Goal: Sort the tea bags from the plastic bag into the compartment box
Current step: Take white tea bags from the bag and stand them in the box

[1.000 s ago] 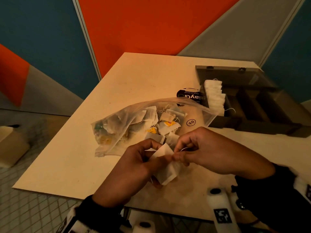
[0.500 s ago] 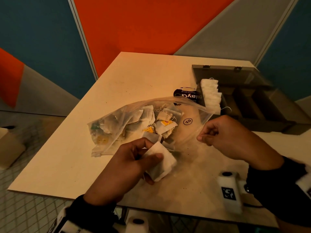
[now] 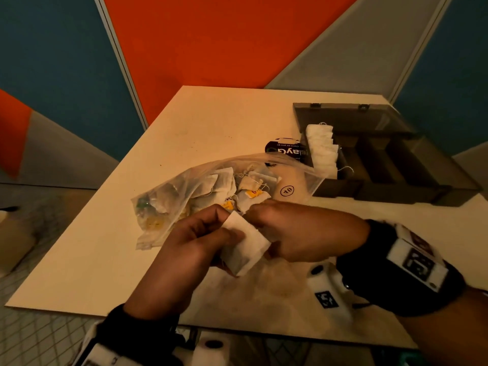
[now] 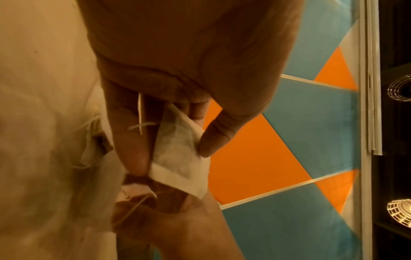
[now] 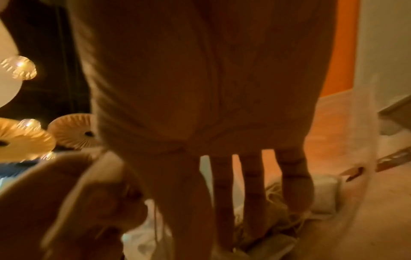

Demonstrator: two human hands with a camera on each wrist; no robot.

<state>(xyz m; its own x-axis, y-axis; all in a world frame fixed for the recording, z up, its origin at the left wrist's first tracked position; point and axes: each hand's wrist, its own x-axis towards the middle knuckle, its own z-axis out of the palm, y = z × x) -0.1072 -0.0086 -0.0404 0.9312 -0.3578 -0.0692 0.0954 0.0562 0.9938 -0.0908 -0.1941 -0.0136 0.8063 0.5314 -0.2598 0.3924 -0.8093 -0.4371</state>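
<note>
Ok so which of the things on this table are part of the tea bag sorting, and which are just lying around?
Part of the job:
white tea bag held by left hand
right hand
plastic bag of tea bags
compartment box

Just lying about:
black packet
table

Both hands, left (image 3: 196,240) and right (image 3: 298,231), meet, fingers curled, pinching.

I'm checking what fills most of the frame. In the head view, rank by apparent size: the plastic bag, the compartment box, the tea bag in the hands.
1. compartment box and plastic bag: too similar to rank
2. tea bag, clearly smallest, though nearest the camera
</note>
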